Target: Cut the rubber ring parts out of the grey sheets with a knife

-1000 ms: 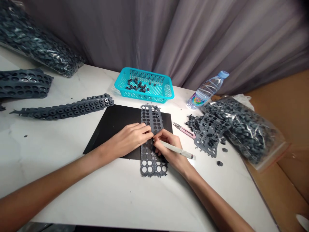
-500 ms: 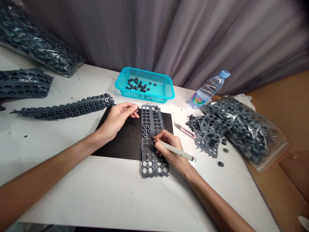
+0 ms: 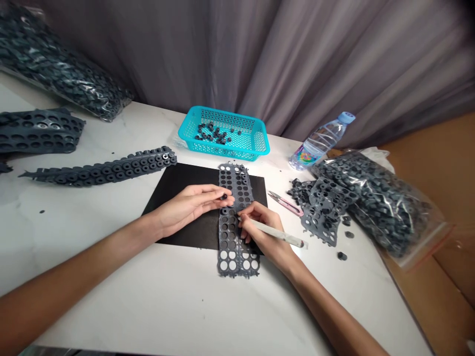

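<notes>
My left hand [image 3: 196,203] is closed on a small black rubber piece [image 3: 223,197] held between thumb and fingers, over the left edge of a grey perforated rubber sheet [image 3: 230,241]. My right hand [image 3: 261,225] grips a pale pen-like tool [image 3: 276,231], its back end pointing right and its tip hidden near the fingers. That hand rests at the right side of the sheet. Rows of round holes run along the sheet, and a few ring-shaped pieces sit in it beside my left hand. Beneath lies a black mat [image 3: 193,230].
Behind the mat stands a turquoise basket [image 3: 222,151] with several small black pieces. To the right are pink thread snips [image 3: 285,202], a water bottle [image 3: 321,141], a scrap sheet [image 3: 321,212] and a filled bag [image 3: 386,202]. A studded strip [image 3: 100,169] and another bag [image 3: 63,69] lie left.
My left hand has moved right and down from the mat's far edge to above the sheet, carrying the small piece. My right hand stays almost in place with the tool.
</notes>
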{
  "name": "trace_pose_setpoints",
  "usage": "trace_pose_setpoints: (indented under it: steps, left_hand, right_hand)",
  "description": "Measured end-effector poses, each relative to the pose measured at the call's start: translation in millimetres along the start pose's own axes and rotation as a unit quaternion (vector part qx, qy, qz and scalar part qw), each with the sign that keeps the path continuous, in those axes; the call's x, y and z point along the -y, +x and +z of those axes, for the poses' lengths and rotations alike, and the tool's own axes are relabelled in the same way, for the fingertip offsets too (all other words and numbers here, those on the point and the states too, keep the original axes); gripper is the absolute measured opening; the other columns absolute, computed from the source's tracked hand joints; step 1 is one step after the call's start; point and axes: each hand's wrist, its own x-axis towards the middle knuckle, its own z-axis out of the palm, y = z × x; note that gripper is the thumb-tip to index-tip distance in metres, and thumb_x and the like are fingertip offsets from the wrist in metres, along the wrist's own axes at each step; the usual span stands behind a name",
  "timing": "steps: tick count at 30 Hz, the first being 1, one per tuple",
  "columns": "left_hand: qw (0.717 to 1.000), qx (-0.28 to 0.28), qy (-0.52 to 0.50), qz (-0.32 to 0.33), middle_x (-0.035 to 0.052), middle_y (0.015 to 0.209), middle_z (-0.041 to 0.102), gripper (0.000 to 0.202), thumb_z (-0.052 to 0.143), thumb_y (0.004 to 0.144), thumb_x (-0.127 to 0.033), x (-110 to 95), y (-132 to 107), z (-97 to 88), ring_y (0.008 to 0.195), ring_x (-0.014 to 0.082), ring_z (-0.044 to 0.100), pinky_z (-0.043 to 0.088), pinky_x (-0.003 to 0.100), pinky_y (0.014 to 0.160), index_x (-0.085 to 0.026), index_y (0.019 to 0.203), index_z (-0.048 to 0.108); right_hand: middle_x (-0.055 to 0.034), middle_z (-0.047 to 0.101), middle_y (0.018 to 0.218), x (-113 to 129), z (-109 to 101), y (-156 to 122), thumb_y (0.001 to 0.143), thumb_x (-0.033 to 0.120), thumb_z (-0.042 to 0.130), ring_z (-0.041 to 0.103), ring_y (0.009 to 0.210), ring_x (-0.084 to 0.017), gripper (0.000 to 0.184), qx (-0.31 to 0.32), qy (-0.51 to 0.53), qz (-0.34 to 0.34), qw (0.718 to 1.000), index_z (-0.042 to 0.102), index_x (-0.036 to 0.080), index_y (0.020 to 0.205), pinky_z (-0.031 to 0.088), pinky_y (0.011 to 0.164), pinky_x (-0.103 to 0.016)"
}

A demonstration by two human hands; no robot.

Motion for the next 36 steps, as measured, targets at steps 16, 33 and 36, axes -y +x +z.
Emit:
trace_pose_setpoints:
  steps: [16, 33, 36]
  left_hand:
    - [0.997, 0.031, -0.056, -0.051, 0.0178, 0.125, 0.08, 0.024, 0.064, 0.107, -0.026, -1.7, -4.4, 9.0, 0.129, 0.0274, 0.073, 0.051, 0.04, 0.122, -0.011, 0.121, 0.078]
    - [0.994, 0.054, -0.071, -0.064, 0.0187, 0.133, 0.077, 0.028, 0.064, 0.107, -0.019, -8.5, -8.2, 13.8, 0.134, 0.0268, 0.069, 0.05, 0.037, 0.124, -0.008, 0.131, 0.071]
    - [0.994, 0.053, -0.071, -0.066, 0.0189, 0.132, 0.077, 0.028, 0.064, 0.107, -0.02, -9.2, -7.2, 13.5, 0.133, 0.027, 0.07, 0.049, 0.038, 0.124, -0.007, 0.131, 0.071]
  right_hand:
    - [0.0014, 0.067, 0.075, -1.0, -1.6, 0.6, 0.099, 0.031, 0.068, 0.064, 0.06, -0.015, 0.012, 0.008, 0.0, -0.009, 1.0, 0.063, 0.022, 0.091, 0.053, 0.052, -0.024]
    - [0.002, 0.066, 0.076, 0.8, -2.5, 0.9, 0.098, 0.024, 0.066, 0.064, 0.06, -0.014, 0.009, 0.017, 0.005, -0.016, 1.0, 0.061, 0.021, 0.091, 0.054, 0.053, -0.023]
    - [0.002, 0.065, 0.076, 1.3, -2.3, 1.0, 0.098, 0.024, 0.066, 0.064, 0.06, -0.014, 0.01, 0.015, 0.006, -0.015, 1.0, 0.061, 0.021, 0.09, 0.054, 0.052, -0.024]
